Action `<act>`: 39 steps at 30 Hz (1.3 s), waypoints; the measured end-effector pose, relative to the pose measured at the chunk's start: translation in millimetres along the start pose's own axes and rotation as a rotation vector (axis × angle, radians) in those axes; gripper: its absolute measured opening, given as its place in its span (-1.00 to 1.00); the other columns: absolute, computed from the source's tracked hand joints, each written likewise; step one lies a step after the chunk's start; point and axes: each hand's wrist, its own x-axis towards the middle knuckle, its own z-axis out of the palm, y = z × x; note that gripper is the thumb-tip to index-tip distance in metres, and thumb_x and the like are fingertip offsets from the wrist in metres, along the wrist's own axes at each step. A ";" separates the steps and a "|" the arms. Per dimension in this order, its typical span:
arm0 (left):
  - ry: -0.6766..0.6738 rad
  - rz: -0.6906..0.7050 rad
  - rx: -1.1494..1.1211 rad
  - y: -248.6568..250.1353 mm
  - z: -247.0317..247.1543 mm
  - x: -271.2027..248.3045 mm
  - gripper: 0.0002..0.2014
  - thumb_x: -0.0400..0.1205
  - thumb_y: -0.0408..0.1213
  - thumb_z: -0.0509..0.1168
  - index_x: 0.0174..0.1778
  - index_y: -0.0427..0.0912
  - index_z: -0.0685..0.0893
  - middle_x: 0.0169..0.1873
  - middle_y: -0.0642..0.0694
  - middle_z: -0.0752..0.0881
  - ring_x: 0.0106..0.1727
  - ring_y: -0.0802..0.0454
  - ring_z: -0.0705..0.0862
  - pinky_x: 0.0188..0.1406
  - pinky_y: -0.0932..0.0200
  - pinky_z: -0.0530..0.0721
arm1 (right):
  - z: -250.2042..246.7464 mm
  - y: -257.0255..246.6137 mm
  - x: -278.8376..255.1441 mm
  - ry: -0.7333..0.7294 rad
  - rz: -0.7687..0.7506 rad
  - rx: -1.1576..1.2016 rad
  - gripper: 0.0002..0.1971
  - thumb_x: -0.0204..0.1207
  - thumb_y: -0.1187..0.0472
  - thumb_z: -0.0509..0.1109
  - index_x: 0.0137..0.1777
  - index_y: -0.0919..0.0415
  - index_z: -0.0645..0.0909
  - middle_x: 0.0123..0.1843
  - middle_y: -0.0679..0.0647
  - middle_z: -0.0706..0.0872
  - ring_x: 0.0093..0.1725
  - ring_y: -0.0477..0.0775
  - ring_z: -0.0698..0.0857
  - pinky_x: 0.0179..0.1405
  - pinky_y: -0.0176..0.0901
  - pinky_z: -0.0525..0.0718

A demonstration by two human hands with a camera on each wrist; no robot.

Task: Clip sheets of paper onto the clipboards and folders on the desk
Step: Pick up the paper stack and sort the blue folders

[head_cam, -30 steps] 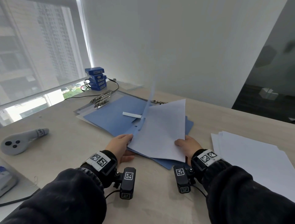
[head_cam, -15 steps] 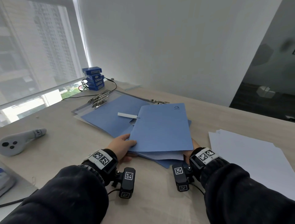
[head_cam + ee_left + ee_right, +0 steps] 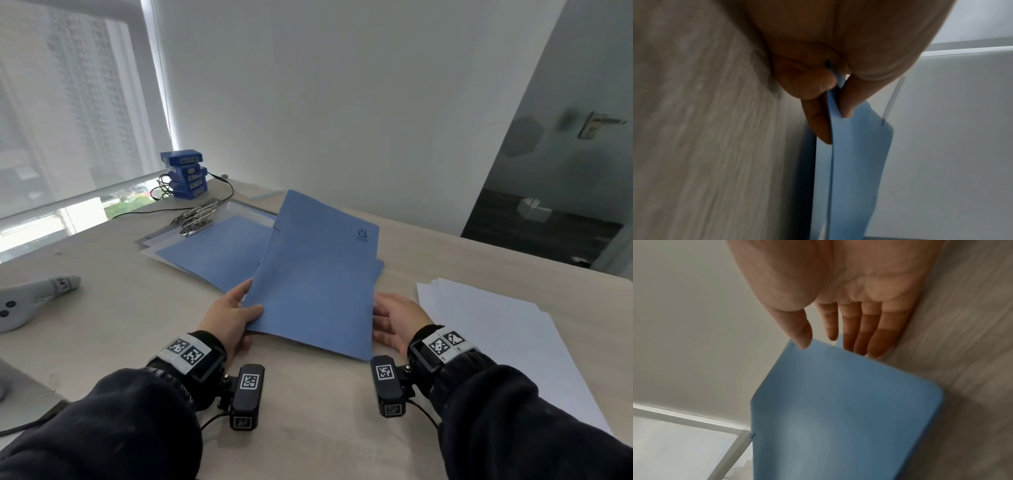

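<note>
A closed blue folder (image 3: pixel 318 274) is lifted off the desk, tilted up at its far end. My left hand (image 3: pixel 233 315) pinches its near left edge between thumb and fingers, as the left wrist view shows on the blue folder (image 3: pixel 851 146). My right hand (image 3: pixel 394 318) is beside the folder's right edge with straight fingers; in the right wrist view its fingertips (image 3: pixel 859 344) touch the folder (image 3: pixel 838 402). More blue folders (image 3: pixel 219 253) lie underneath, and behind them clipboards with metal clips (image 3: pixel 197 219). A stack of white paper (image 3: pixel 496 329) lies to the right.
A pile of small blue boxes (image 3: pixel 186 173) with black cables sits at the back by the window. A grey handheld device (image 3: pixel 30 301) lies at the left. The wall runs close behind the desk (image 3: pixel 308 411).
The folder's cover has come down over the white sheet. The folder has since been raised and tilted, and my right hand has come out from under it to its right edge.
</note>
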 end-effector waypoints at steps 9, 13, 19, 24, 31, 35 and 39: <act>-0.142 0.063 0.000 2.7 13.4 -40.6 -0.50 0.68 -0.47 0.29 0.37 0.25 0.62 -0.06 -0.10 0.83 -0.36 -0.03 0.58 -0.63 0.29 0.41 | -14.7 -0.9 -32.7 -0.126 -0.062 0.217 -0.76 0.62 0.31 0.39 0.26 0.26 0.69 0.13 0.29 0.84 0.05 0.37 0.80 0.06 0.27 0.75; -0.097 0.097 0.400 24.5 24.0 -47.8 -0.66 0.63 -0.38 0.38 0.30 -0.05 0.59 -0.13 -0.11 0.74 -0.39 0.02 0.65 -0.52 0.17 0.56 | -27.5 0.5 -42.9 -0.073 -0.197 0.145 -0.77 0.64 0.39 0.35 0.24 0.26 0.70 0.14 0.25 0.84 0.03 0.30 0.83 0.01 0.15 0.76; 0.132 0.593 0.825 73.9 44.6 -55.0 -0.51 0.58 -0.21 0.41 0.45 0.04 0.52 0.36 -0.04 0.55 0.34 -0.04 0.55 0.36 0.07 0.47 | -60.7 -10.2 -64.0 0.028 -0.380 0.023 -0.85 0.60 0.37 0.41 0.11 0.25 0.75 0.09 0.21 0.86 0.05 0.27 0.84 0.16 0.23 0.75; 0.238 0.642 1.125 98.6 54.5 -50.8 -0.39 0.63 0.16 0.24 0.62 0.16 0.31 0.65 0.10 0.31 0.66 0.00 0.27 0.59 -0.21 0.17 | -79.2 -16.1 -88.4 0.023 -0.479 -0.094 -0.85 0.57 0.35 0.46 0.10 0.22 0.77 0.02 0.14 0.88 0.03 0.25 0.85 0.13 0.21 0.77; 0.102 0.558 1.097 94.8 69.3 -54.1 -0.63 0.67 0.21 0.17 0.11 0.00 0.60 -0.09 0.02 0.68 0.00 -0.08 0.65 -0.05 0.02 0.45 | -98.0 -16.9 -108.6 0.042 -0.522 -0.167 -0.86 0.59 0.38 0.44 0.08 0.24 0.78 -0.02 0.14 0.89 -0.05 0.19 0.86 -0.03 0.05 0.82; 0.105 0.561 1.159 90.4 77.5 -52.2 -0.63 0.62 0.26 0.21 -0.03 0.00 0.59 -0.22 0.04 0.65 -0.12 -0.07 0.63 -0.26 0.06 0.49 | -110.3 -14.3 -114.2 0.049 -0.501 -0.205 -0.86 0.60 0.36 0.43 0.09 0.23 0.78 -0.02 0.14 0.89 -0.01 0.24 0.86 0.04 0.16 0.80; 0.017 0.487 1.163 80.7 87.5 -49.5 -0.59 0.61 0.26 0.20 -0.14 -0.06 0.56 -0.25 -0.06 0.68 -0.20 -0.04 0.66 -0.25 0.02 0.61 | -121.9 -11.4 -118.5 0.059 -0.486 -0.222 -0.85 0.60 0.37 0.43 0.08 0.23 0.79 -0.02 0.15 0.89 -0.01 0.26 0.85 0.08 0.21 0.79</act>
